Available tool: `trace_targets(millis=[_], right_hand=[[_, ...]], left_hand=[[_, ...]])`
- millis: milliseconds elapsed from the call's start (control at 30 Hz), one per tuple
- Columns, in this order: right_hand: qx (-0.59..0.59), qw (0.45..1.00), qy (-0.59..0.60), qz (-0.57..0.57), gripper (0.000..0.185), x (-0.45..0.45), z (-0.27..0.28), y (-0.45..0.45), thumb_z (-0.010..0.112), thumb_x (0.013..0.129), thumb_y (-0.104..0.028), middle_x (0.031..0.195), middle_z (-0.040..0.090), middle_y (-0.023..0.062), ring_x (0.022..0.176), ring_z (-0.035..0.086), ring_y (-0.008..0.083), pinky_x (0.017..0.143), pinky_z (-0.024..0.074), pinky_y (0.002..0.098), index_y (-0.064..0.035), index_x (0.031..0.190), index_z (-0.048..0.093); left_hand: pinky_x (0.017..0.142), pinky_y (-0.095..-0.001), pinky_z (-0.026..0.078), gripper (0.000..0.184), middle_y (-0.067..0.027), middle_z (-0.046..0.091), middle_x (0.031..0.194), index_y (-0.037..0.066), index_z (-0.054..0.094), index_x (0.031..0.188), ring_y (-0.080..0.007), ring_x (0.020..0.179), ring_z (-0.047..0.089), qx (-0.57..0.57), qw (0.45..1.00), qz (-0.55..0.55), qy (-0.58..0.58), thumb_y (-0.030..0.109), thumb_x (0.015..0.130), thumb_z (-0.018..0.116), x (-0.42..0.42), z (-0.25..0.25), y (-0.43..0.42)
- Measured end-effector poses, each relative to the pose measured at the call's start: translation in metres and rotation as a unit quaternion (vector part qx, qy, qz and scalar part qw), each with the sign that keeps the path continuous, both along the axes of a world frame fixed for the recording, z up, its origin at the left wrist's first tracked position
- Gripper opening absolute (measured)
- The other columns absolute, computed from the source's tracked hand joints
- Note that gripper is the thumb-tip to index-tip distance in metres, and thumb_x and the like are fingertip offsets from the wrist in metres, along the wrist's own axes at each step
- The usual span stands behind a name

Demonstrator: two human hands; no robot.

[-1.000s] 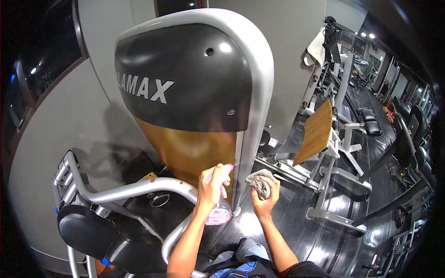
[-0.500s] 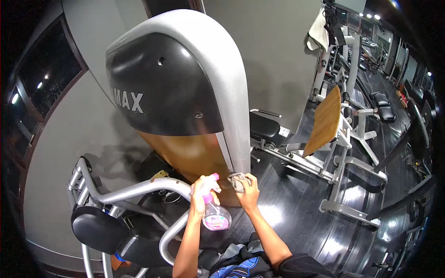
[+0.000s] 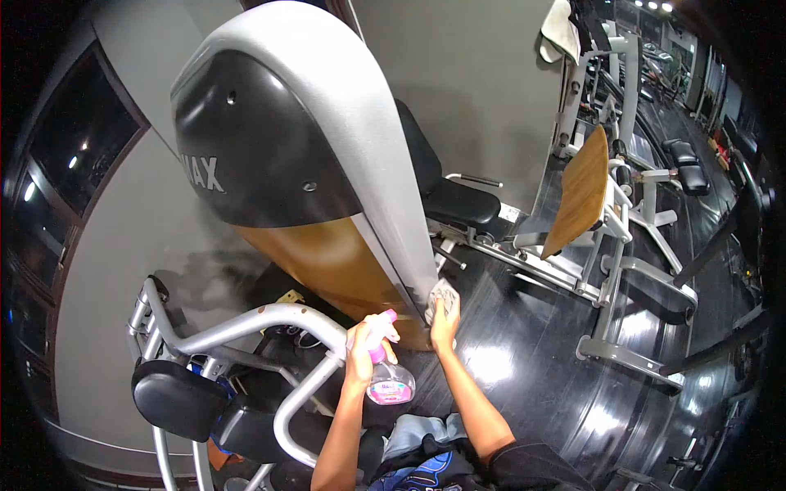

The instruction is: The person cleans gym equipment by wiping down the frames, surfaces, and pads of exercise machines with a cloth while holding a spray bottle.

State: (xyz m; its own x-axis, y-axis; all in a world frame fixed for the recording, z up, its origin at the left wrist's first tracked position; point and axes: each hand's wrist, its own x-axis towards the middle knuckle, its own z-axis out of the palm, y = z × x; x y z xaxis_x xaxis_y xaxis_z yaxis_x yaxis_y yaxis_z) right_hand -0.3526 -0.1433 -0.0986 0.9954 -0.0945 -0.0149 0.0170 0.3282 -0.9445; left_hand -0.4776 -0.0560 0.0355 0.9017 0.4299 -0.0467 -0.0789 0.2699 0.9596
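Note:
My left hand (image 3: 360,350) is wrapped round the neck of a clear spray bottle (image 3: 391,385) with a pink nozzle and pink label, held upright beside a bent silver bar. In my right hand (image 3: 444,327) is a crumpled grey cloth (image 3: 443,299), pressed against the lower silver edge of a tall machine housing (image 3: 352,114). The housing has a black upper panel with white letters and a glossy gold-brown panel below.
Silver tubing (image 3: 246,321) and black pads (image 3: 180,399) lie at lower left. Behind the housing is a black seat (image 3: 463,203). A tilted wooden board (image 3: 580,192) and more gym machines stand on the right over a dark, shiny floor (image 3: 524,344).
My right hand has brought the cloth over to the housing's silver edge and moved up along it. The view has shifted, showing the black seat behind. The bottle stays in my left hand.

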Motion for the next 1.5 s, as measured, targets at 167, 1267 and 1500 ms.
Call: trace_targets(millis=[167, 1267, 1500], right_hand=[[-0.083, 0.993, 0.061, 0.063, 0.033, 0.025, -0.006, -0.011, 0.062, 0.087, -0.016, 0.111, 0.063, 0.014, 0.105, 0.06, 0.0241, 0.093, 0.0451, 0.0337, 0.0013, 0.115, 0.059], [-0.036, 0.997, 0.071, 0.013, 0.042, -0.025, -0.043, 0.005, 0.058, 0.091, -0.025, 0.118, 0.053, 0.0192, 0.113, 0.05, 0.0329, 0.103, 0.0348, 0.0386, 0.0006, 0.122, 0.05], [-0.256, 0.935, -0.246, -0.003, 0.05, -0.041, -0.056, 0.007, 0.072, 0.075, -0.007, 0.113, 0.049, 0.0215, 0.105, 0.05, 0.045, 0.092, 0.043, 0.0481, -0.0071, 0.119, 0.048]], left_hand=[[0.042, -0.0316, 0.051, 0.05, -0.0152, 0.062, 0.076, -0.004, 0.059, 0.094, -0.02, 0.044, 0.056, 0.063, 0.998, 0.021, -0.014, 0.039, 0.099, 0.035, 0.005, 0.0, -0.013], [0.05, -0.0269, 0.044, 0.048, -0.0117, 0.06, 0.08, -0.004, 0.057, 0.091, -0.0153, 0.052, 0.054, 0.075, 0.985, 0.12, 0.101, 0.039, 0.097, 0.037, -0.014, -0.079, -0.054], [0.048, -0.0279, 0.045, 0.053, -0.0119, 0.061, 0.077, -0.004, 0.056, 0.091, -0.0161, 0.05, 0.055, 0.089, 0.983, 0.13, 0.094, 0.045, 0.095, 0.037, -0.024, -0.086, -0.05]])
